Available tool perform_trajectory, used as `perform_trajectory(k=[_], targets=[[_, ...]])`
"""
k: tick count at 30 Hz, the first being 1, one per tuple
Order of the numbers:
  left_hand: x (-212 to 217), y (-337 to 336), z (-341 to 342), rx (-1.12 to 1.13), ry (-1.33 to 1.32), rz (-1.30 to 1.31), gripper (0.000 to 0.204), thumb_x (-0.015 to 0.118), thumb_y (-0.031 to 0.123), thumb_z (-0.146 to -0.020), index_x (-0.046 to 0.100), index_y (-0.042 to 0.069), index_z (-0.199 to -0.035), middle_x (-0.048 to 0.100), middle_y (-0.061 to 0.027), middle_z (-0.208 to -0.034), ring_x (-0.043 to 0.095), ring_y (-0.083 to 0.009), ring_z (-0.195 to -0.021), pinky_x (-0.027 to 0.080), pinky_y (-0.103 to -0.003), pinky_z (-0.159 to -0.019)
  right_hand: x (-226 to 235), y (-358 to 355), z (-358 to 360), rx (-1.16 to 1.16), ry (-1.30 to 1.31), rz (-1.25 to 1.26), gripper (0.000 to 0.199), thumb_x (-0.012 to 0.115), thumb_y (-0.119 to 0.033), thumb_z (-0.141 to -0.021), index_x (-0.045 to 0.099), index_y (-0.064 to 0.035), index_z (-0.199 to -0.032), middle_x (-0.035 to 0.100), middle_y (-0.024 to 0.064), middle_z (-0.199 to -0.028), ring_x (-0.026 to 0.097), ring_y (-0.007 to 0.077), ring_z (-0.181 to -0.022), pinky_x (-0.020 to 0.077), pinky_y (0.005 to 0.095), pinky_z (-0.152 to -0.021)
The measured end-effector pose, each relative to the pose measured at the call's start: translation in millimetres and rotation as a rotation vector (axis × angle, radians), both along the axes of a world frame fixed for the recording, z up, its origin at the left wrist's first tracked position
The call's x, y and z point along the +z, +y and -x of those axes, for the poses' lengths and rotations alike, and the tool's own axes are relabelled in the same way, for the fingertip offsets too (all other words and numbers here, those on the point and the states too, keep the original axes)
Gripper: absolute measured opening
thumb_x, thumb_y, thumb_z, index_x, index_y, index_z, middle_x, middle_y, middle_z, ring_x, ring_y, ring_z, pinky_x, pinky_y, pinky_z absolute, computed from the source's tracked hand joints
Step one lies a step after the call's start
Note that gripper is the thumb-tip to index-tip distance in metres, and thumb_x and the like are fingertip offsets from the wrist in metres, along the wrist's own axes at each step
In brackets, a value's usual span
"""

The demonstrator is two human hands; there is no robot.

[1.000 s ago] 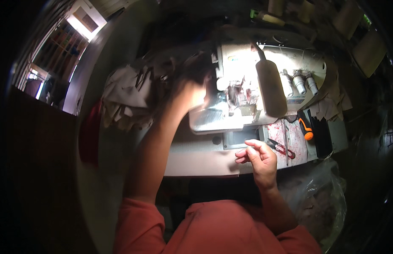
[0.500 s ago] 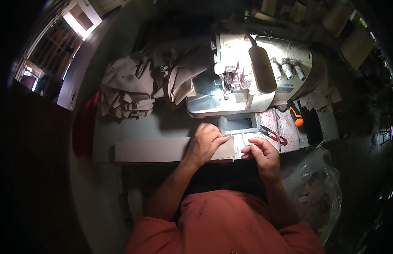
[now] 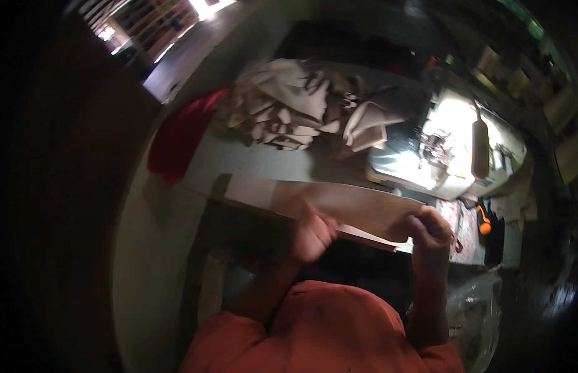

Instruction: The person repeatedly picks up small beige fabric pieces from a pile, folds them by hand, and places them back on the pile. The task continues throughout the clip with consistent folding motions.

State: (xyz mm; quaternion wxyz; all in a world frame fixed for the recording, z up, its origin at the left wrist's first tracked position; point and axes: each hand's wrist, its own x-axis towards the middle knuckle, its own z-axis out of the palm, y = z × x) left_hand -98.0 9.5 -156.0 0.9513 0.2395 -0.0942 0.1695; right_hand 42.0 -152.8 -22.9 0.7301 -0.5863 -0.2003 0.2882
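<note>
A long beige fabric strip stretches along the near edge of the table, its right end lifted and curving. My right hand is closed on that right end, thumb and fingers pinching it. At the strip's near edge, about its middle, is my left hand; motion smears its fingers, so its grip is unclear. Below the lifted strip shows the pale edge of another layer. The sewing machine, brightly lit, stands beyond my right hand.
Crumpled beige fabric pieces are heaped at the far left of the table. A red cloth hangs at the left edge. An orange-handled tool lies right of my right hand, above a clear plastic bag.
The view has swung, shifting the table contents rightward. My right hand, formerly apart from the strip, now grips its right end and lifts it. My left hand has moved left along the strip.
</note>
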Motion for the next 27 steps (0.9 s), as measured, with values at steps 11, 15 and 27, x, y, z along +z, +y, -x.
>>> perform_trajectory(k=[11,15,27], targets=[[105.8,-16.3,-38.9,0.815,0.346,-1.592,0.05,0.051,0.018,-0.079,0.035,-0.004,-0.12,0.042,-0.0218,-0.118,0.04,-0.0331,-0.111,0.034,-0.037,-0.089,-9.2,8.8,-3.6,0.14,0.338,-0.037,0.02,0.047,-0.014,-0.084,0.051,0.0034,-0.092,0.057,0.0069,-0.075,0.056,0.0125,-0.063,0.0466,0.0237,-0.059],[124.2,-61.2,-56.6,0.588,0.397,-2.169,0.078,0.061,0.039,-0.069,0.026,-0.002,-0.125,0.025,-0.0231,-0.129,0.025,-0.038,-0.119,0.022,-0.045,-0.096,-26.4,-19.3,-12.0,0.133,0.268,-0.096,0.02,0.047,-0.013,-0.085,0.052,0.0038,-0.095,0.058,0.0067,-0.081,0.055,0.0099,-0.072,0.0445,0.0224,-0.067],[137.6,-29.0,-91.5,0.012,0.566,-1.145,0.014,0.057,0.013,-0.079,0.058,0.0,-0.08,0.057,-0.0014,-0.072,0.05,-0.006,-0.069,0.042,-0.02,-0.063,-8.7,-27.6,-8.6,0.127,0.132,0.003,0.015,0.056,-0.003,-0.077,0.055,0.0039,-0.091,0.059,0.0057,-0.079,0.055,0.008,-0.067,0.0439,0.0193,-0.058]])
